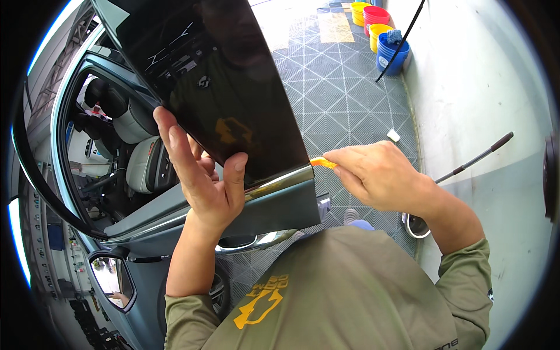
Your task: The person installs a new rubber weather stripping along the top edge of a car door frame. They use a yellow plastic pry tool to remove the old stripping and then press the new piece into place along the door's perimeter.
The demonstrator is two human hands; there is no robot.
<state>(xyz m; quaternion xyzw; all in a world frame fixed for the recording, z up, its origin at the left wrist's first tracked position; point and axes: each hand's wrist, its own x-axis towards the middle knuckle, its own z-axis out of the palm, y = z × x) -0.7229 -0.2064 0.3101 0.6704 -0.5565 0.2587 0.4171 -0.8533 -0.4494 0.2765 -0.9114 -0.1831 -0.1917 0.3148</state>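
A dark glossy car door window rises in front of me, reflecting my shirt. Below it, a shiny trim strip runs along the top of the grey-blue door panel. My left hand is at the window's left edge, its fingers spread and the thumb over the lower glass; some fingers are partly hidden behind the edge. Beyond the door's right edge, my right hand pinches a small orange scraper-like tool. The tool's far end meets the door edge beside the trim's end.
Yellow, red and blue buckets line the wall at the far right. A long-handled pole leans near the wall, with a small white object on the tiled floor. On the left are car seats and a side mirror.
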